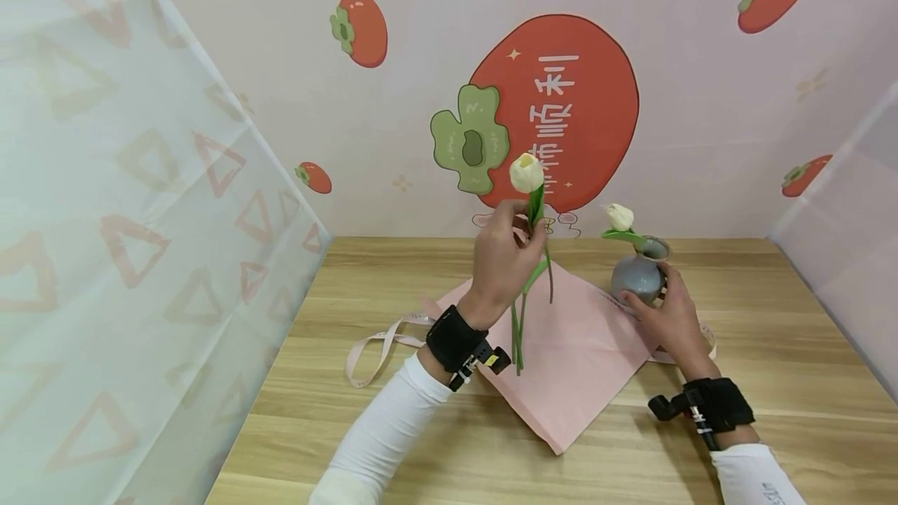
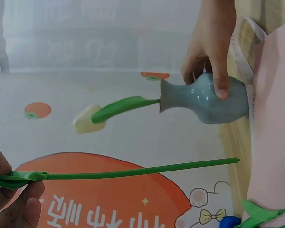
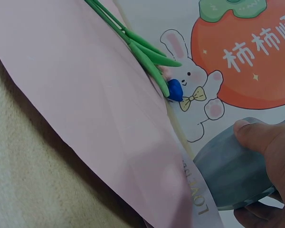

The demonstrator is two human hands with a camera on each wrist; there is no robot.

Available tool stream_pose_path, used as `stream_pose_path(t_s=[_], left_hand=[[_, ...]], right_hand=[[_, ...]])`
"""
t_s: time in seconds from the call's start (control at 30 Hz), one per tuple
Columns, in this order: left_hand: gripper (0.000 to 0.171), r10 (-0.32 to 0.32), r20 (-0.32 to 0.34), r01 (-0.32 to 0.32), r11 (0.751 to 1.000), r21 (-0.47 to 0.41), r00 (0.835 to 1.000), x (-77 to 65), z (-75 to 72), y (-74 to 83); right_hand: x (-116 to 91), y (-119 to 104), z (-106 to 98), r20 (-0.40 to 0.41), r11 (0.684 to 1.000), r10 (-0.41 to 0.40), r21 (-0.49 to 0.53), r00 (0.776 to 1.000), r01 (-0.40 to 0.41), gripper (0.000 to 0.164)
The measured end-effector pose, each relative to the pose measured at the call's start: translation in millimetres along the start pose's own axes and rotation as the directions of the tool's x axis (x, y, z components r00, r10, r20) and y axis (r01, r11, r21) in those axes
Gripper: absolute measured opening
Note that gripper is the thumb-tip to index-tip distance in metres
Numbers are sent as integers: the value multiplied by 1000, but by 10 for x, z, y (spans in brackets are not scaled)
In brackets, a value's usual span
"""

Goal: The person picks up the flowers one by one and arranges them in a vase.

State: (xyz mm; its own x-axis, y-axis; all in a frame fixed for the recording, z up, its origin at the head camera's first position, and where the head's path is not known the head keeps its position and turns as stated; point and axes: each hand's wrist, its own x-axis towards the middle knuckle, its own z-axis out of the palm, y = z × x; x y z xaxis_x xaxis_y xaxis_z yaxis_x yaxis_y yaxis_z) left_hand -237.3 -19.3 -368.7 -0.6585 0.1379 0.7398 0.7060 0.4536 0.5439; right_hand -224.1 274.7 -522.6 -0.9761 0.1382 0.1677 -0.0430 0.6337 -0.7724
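My left hand (image 1: 501, 259) pinches a white tulip (image 1: 527, 173) by its leaf and stem just under the bloom. The bare lower stem hangs down, its cut end showing free in the left wrist view. With fingers and thumb round its belly, my right hand (image 1: 672, 322) grips a blue-grey vase (image 1: 634, 279). A second white tulip (image 1: 620, 217) stands in the vase, leaning left out of the mouth. Between the hands, green-stemmed flowers (image 1: 521, 333) lie on pink wrapping paper (image 1: 575, 372). One has a blue bloom (image 3: 175, 90); my left hand hides their heads in the head view.
A pale printed ribbon (image 1: 365, 357) loops out left of the paper and runs beneath it. Its other end (image 3: 199, 199) passes close by the vase's base. Behind the wooden table (image 1: 765, 318) rises a backdrop (image 1: 687, 100) with persimmon drawings.
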Motion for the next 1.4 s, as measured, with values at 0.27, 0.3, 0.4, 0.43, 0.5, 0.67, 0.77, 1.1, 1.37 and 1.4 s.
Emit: stream_pose_path(t_s=[0.27, 0.3, 0.4, 0.43, 0.5, 0.67, 0.77, 1.1, 1.37, 1.4], left_hand=[[23, 61, -5, -61, 998, 2, 998, 73, 54, 157], [23, 71, -6, -71, 997, 0, 997, 81, 60, 174], [23, 99, -12, -99, 995, 7, 995, 103, 78, 224], [23, 107, -14, -107, 994, 13, 994, 107, 86, 239], [21, 119, -20, -118, 993, 26, 993, 114, 104, 264], [20, 150, -14, -150, 989, -10, 989, 140, 145, 341], [19, 175, -5, -175, 984, -25, 985, 150, 173, 392], [26, 207, 54, -208, 978, 1, 977, 162, 292, 533], [29, 244, 99, -246, 969, 7, 965, 170, 408, 603], [29, 250, 98, -252, 968, 6, 963, 174, 425, 611]], right_hand=[[7, 4, 9, -5, 1000, 8, -4, 1000, -8, 94], [8, 5, 11, -5, 1000, 9, -6, 1000, -9, 94], [15, 5, 14, -6, 1000, 8, -7, 1000, -8, 94], [15, 6, 14, -7, 1000, 5, -5, 1000, -5, 94], [19, 5, 13, -8, 1000, 0, -2, 1000, 0, 94], [26, 4, 2, -7, 1000, -15, 1, 1000, 15, 95], [22, 17, -4, -3, 1000, -16, 3, 1000, 16, 95], [16, 37, -9, 1, 1000, -15, -3, 1000, 15, 96], [21, 51, -17, 9, 1000, -12, 4, 1000, 12, 97], [21, 49, -19, 11, 1000, -12, 5, 1000, 12, 97]])
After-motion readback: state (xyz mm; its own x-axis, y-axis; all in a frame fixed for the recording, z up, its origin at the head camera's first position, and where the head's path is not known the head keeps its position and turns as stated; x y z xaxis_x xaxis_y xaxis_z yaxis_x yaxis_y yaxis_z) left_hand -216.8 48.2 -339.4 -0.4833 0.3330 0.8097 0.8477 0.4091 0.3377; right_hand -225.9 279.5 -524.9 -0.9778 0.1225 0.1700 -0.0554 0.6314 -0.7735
